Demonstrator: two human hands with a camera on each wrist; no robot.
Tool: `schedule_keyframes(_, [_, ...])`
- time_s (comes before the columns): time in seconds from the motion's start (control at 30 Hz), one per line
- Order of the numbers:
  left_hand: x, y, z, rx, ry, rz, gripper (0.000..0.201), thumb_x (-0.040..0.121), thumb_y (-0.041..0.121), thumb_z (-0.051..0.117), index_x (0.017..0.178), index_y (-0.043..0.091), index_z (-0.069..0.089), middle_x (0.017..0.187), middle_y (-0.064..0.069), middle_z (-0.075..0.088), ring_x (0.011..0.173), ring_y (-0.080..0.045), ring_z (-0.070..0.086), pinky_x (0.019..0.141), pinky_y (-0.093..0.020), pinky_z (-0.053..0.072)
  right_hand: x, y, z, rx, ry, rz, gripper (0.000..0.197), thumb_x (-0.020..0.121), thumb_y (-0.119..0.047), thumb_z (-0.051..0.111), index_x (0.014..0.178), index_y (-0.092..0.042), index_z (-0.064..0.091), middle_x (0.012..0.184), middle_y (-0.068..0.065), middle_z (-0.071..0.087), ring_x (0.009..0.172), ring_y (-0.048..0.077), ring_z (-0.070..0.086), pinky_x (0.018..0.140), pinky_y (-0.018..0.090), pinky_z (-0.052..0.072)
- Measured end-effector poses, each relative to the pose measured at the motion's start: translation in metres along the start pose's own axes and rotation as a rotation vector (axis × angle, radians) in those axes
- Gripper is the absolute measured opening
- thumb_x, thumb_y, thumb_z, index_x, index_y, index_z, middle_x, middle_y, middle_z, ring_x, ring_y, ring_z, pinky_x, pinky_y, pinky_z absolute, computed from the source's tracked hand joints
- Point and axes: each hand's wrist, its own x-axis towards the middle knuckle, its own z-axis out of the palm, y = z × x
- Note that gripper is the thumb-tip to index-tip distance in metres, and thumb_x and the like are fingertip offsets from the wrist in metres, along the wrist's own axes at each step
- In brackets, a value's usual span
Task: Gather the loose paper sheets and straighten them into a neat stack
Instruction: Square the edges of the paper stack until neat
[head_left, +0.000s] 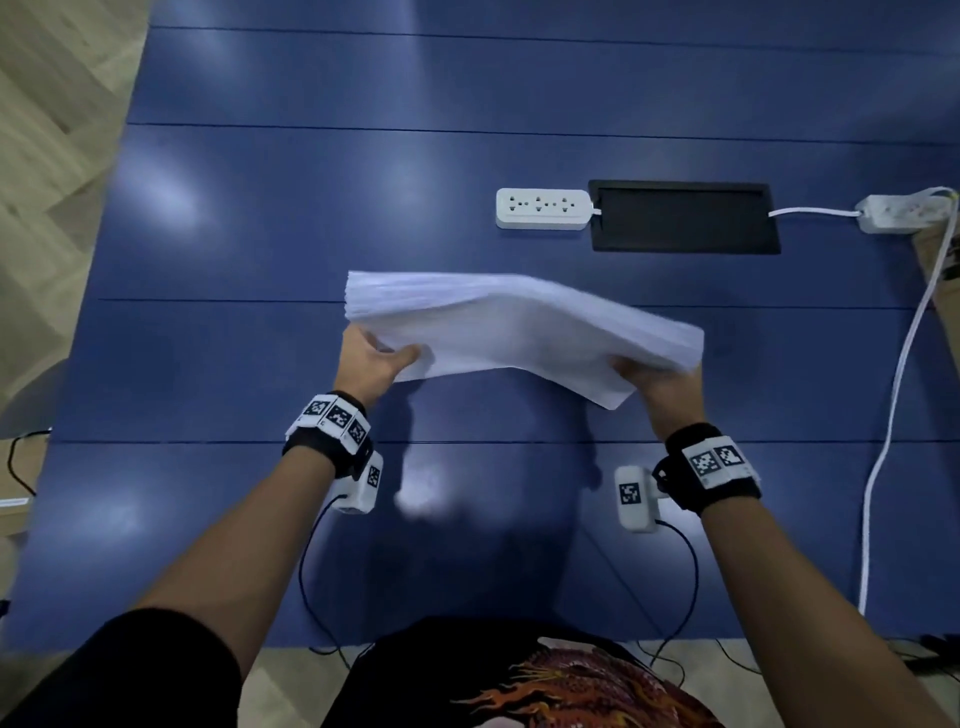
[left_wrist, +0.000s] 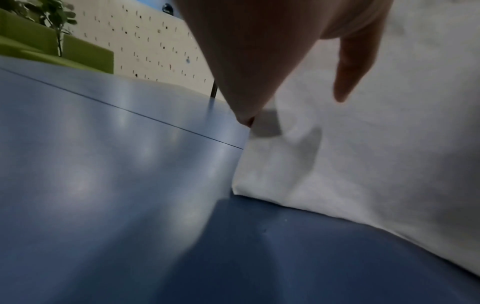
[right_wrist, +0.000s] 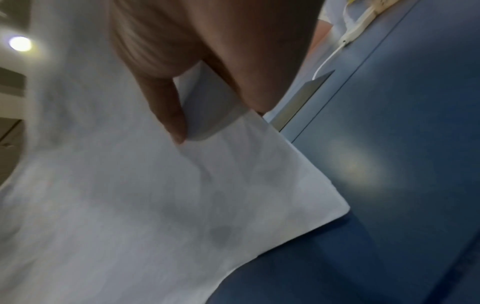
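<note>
A thick stack of white paper sheets (head_left: 519, 327) is lifted above the blue table (head_left: 260, 234), sagging in the middle with its edges fanned. My left hand (head_left: 376, 358) grips its near left end, thumb on top. My right hand (head_left: 657, 376) grips the near right end. In the left wrist view the paper (left_wrist: 376, 154) fills the right side, with my left hand (left_wrist: 259, 61) clamped on its edge. In the right wrist view my right hand (right_wrist: 207, 61) pinches the paper (right_wrist: 130, 195) between thumb and fingers.
A white power strip (head_left: 543, 208) lies beyond the stack, beside a black cable hatch (head_left: 683, 215). A second strip (head_left: 898, 213) and a white cable (head_left: 893, 410) run along the right side. Wood floor lies to the left of the table.
</note>
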Motion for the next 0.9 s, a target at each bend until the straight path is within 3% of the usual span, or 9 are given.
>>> schedule_keyframes(0.13, [0.003, 0.011, 0.007, -0.076, 0.067, 0.006, 0.04, 0.073, -0.005, 0.075, 0.109, -0.001, 0.058, 0.1, -0.007, 0.069, 0.082, -0.008, 0.067, 0.071, -0.007, 0.053, 0.004, -0.003, 0.001, 0.036, -0.007, -0.034, 0.046, 0.075, 0.022, 0.066, 0.095, -0.02, 0.067, 0.085, -0.02, 0.075, 0.082, -0.002, 0.068, 0.073, 0.017, 0.054])
schedule_keyframes(0.23, [0.002, 0.042, 0.002, -0.111, -0.018, 0.125, 0.043, 0.073, -0.015, 0.071, 0.105, 0.01, 0.058, 0.095, 0.007, 0.066, 0.078, 0.009, 0.066, 0.073, -0.008, 0.052, 0.009, -0.001, -0.01, 0.134, 0.004, 0.013, 0.049, 0.071, 0.017, 0.072, 0.1, -0.022, 0.07, 0.097, -0.008, 0.075, 0.094, 0.012, 0.067, 0.083, 0.03, 0.057])
schedule_keyframes(0.3, [0.003, 0.073, -0.01, -0.058, -0.067, 0.264, 0.048, 0.07, -0.017, 0.07, 0.1, 0.019, 0.06, 0.092, 0.009, 0.065, 0.078, 0.013, 0.063, 0.074, -0.007, 0.05, 0.012, -0.002, -0.021, 0.201, -0.006, 0.038, 0.045, 0.069, 0.015, 0.073, 0.098, -0.02, 0.071, 0.097, -0.005, 0.074, 0.094, 0.016, 0.067, 0.083, 0.03, 0.057])
schedule_keyframes(0.37, [0.005, 0.106, -0.023, 0.069, -0.12, 0.398, 0.041, 0.067, -0.014, 0.07, 0.094, 0.016, 0.064, 0.085, 0.002, 0.064, 0.074, 0.003, 0.06, 0.072, -0.014, 0.049, 0.015, -0.009, -0.032, 0.129, -0.035, 0.006, 0.038, 0.064, 0.01, 0.077, 0.088, -0.02, 0.073, 0.085, -0.01, 0.074, 0.081, 0.01, 0.066, 0.073, 0.024, 0.056])
schedule_keyframes(0.43, [0.002, 0.136, -0.03, 0.225, -0.177, 0.482, 0.027, 0.065, -0.005, 0.07, 0.083, 0.014, 0.062, 0.074, 0.001, 0.057, 0.067, -0.008, 0.052, 0.064, -0.025, 0.044, 0.019, -0.016, -0.037, -0.021, -0.115, -0.036, 0.043, 0.063, 0.016, 0.077, 0.084, -0.022, 0.073, 0.078, -0.013, 0.074, 0.074, 0.004, 0.066, 0.068, 0.019, 0.055])
schedule_keyframes(0.6, [-0.015, 0.193, -0.023, 0.558, -0.265, 0.659, 0.019, 0.058, 0.012, 0.062, 0.077, 0.013, 0.059, 0.062, -0.006, 0.057, 0.06, -0.03, 0.051, 0.061, -0.034, 0.041, 0.024, -0.041, -0.005, -0.268, -0.321, -0.133, 0.047, 0.07, 0.018, 0.072, 0.092, -0.023, 0.068, 0.082, -0.026, 0.072, 0.077, -0.01, 0.063, 0.071, 0.015, 0.052])
schedule_keyframes(0.7, [-0.021, 0.211, -0.015, 0.713, -0.321, 0.756, 0.023, 0.059, 0.011, 0.064, 0.081, 0.013, 0.061, 0.064, -0.007, 0.06, 0.062, -0.032, 0.05, 0.063, -0.031, 0.044, 0.024, -0.074, 0.019, -0.15, -0.308, -0.212, 0.047, 0.07, 0.015, 0.074, 0.09, -0.027, 0.071, 0.082, -0.025, 0.073, 0.077, -0.008, 0.064, 0.071, 0.017, 0.054])
schedule_keyframes(0.77, [-0.025, 0.219, -0.013, 0.803, -0.312, 0.798, 0.025, 0.06, 0.011, 0.065, 0.085, 0.015, 0.062, 0.062, -0.007, 0.059, 0.061, -0.032, 0.049, 0.064, -0.037, 0.05, 0.022, -0.097, 0.032, -0.004, -0.309, -0.26, 0.049, 0.068, 0.017, 0.074, 0.08, -0.031, 0.074, 0.079, -0.021, 0.073, 0.073, -0.005, 0.064, 0.067, 0.017, 0.054])
schedule_keyframes(0.9, [-0.029, 0.223, -0.021, 0.841, -0.304, 0.776, 0.03, 0.061, 0.013, 0.064, 0.089, 0.023, 0.061, 0.063, 0.002, 0.06, 0.063, -0.026, 0.05, 0.064, -0.043, 0.052, 0.021, -0.116, 0.045, 0.082, -0.26, -0.353, 0.032, 0.067, 0.017, 0.074, 0.068, -0.015, 0.076, 0.07, -0.021, 0.069, 0.068, 0.0, 0.06, 0.066, 0.019, 0.051])
